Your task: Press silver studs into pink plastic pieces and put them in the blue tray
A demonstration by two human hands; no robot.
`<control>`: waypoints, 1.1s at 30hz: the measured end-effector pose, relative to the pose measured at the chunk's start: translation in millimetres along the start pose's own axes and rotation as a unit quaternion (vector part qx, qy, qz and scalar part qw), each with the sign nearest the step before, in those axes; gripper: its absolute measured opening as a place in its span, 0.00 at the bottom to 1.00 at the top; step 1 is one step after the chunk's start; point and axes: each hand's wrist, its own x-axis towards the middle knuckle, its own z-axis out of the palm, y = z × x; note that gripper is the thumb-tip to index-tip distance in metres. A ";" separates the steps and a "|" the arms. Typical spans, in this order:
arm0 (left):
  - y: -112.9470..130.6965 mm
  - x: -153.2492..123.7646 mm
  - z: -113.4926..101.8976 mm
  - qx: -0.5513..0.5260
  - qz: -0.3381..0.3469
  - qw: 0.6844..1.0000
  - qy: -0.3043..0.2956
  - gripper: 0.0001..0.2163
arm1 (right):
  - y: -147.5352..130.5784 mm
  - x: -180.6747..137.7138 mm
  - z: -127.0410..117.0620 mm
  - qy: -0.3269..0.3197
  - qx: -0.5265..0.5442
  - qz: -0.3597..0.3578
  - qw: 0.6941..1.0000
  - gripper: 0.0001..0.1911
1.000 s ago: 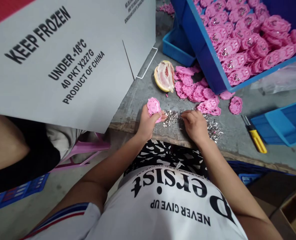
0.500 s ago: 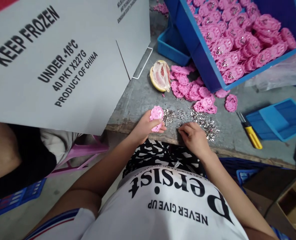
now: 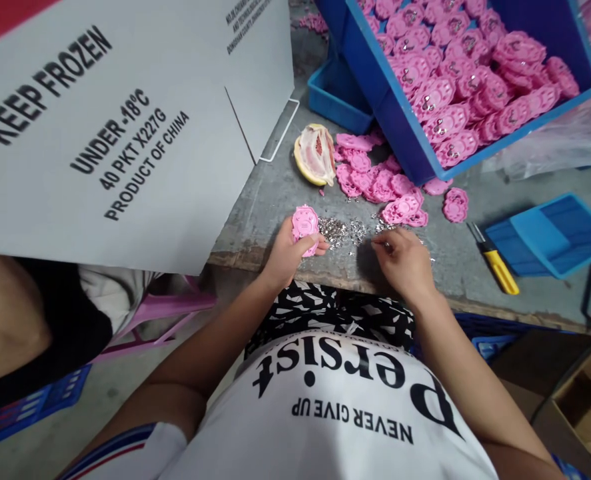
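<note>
My left hand (image 3: 286, 252) is closed on a pink plastic piece (image 3: 305, 225), thumb across its face, just above the table's near edge. To its right lie small shiny metal parts (image 3: 334, 231) in loose heaps. My right hand (image 3: 406, 261) is at the right-hand heap and covers most of it. Its thumb and index finger are pinched together; whatever is between them is too small to make out. More pink plastic pieces (image 3: 375, 181) are piled beyond the metal parts, with a single pink piece lying apart to the right.
A large blue bin (image 3: 400, 137) full of pink pieces tilts at the back, beside a small blue tray (image 3: 342, 100). Half a citrus fruit (image 3: 315, 157), a yellow-handled screwdriver (image 3: 501, 270) and another blue tray (image 3: 550, 233) lie around. A white carton (image 3: 175, 200) stands left, near another person's leg (image 3: 10, 320).
My right hand has moved right and slightly up from the table's edge onto the right-hand heap of metal parts. My left hand keeps hold of the pink piece. The view has shifted slightly.
</note>
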 end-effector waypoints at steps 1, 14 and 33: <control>-0.6 -1.1 -1.5 0.000 0.004 1.000 -0.005 0.23 | 6.0 -2.9 -5.8 0.007 -0.003 0.011 1.000 0.09; -8.8 -6.4 18.9 -0.011 -0.025 0.997 -0.079 0.24 | 54.9 -15.0 -52.1 0.051 -0.023 0.102 0.993 0.10; -12.1 1.7 14.1 -0.008 -0.013 0.989 -0.146 0.20 | 89.0 102.7 -125.8 0.004 -0.035 0.168 0.985 0.05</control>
